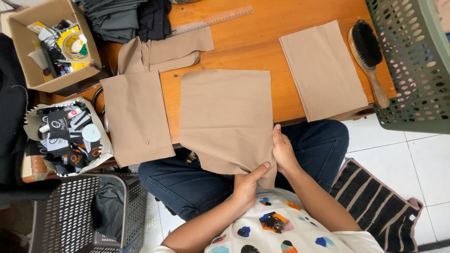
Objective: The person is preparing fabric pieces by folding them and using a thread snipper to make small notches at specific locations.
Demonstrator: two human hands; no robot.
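While both hands pinch its near edge, tan fabric piece (225, 112) overhangs wooden table (262, 42).

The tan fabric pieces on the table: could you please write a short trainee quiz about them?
1. True or false: the left hand and the right hand both grip the middle tan fabric piece.
2. What lies just right of the folded tan piece? A) brush B) scissors C) iron
3. Fill in: the ruler lies on the ___ table.
Key: 1 true; 2 A, the brush; 3 wooden.
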